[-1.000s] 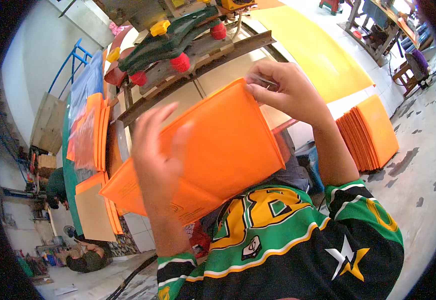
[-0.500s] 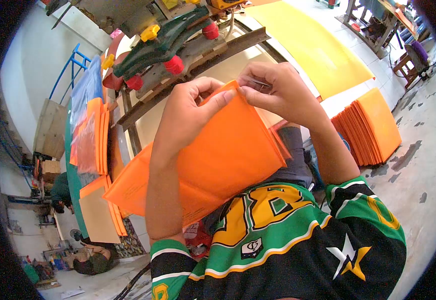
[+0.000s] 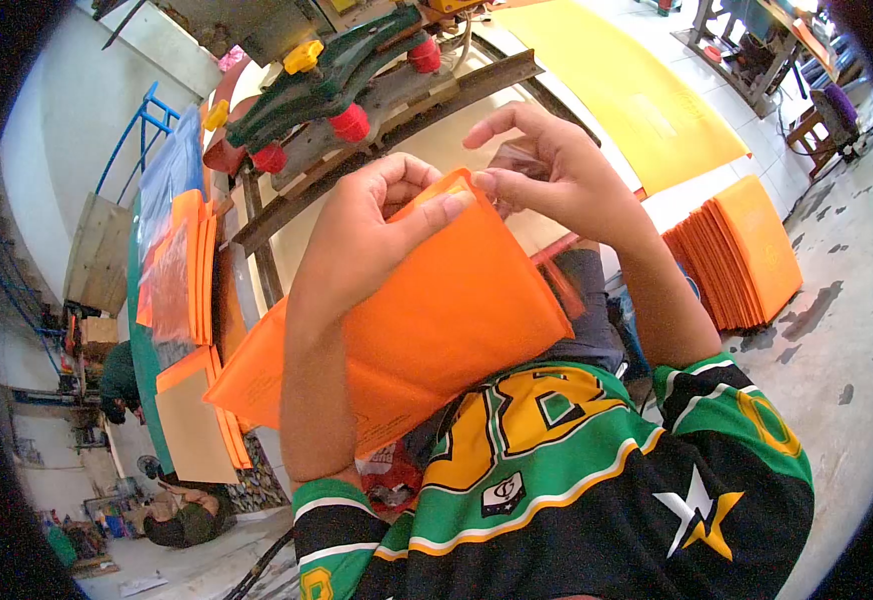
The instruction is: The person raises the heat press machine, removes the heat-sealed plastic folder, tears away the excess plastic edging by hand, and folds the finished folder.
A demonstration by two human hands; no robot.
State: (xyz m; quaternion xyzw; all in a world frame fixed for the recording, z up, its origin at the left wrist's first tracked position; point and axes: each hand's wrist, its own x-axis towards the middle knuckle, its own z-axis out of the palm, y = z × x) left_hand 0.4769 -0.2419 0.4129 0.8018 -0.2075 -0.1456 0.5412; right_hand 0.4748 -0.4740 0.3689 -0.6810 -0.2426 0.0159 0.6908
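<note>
The left hand (image 3: 382, 215) pinches the upper corner of the orange piece (image 3: 457, 310), thumb flat on the face and fingers curled behind. The right hand (image 3: 547, 170) stands part open at that same corner, thumb tip against or just beside it, index finger raised away. Something clear and glinting (image 3: 519, 158) sits in its curl; I cannot tell what it is or how firmly it is gripped.

The piece lies aslant over the lap. It looks light, thin and soft, with some spring along its edges and perhaps a slightly slick face; it should bend or crease sooner than break. The doubled edge near the corner seems the best hold, with the lap bearing the loose lower part.

Just beyond the piece is the worktop (image 3: 297, 238), under a green frame (image 3: 317, 100); to its right stands an orange stack (image 3: 742, 250), and beyond its upper right a yellow sheet (image 3: 627, 95).

Half a second ago the right thumb and index finger were close together at the corner; now they are parted. A second ago the left hand was a blur over the piece's left part; now it has the corner. The piece has hardly shifted.
</note>
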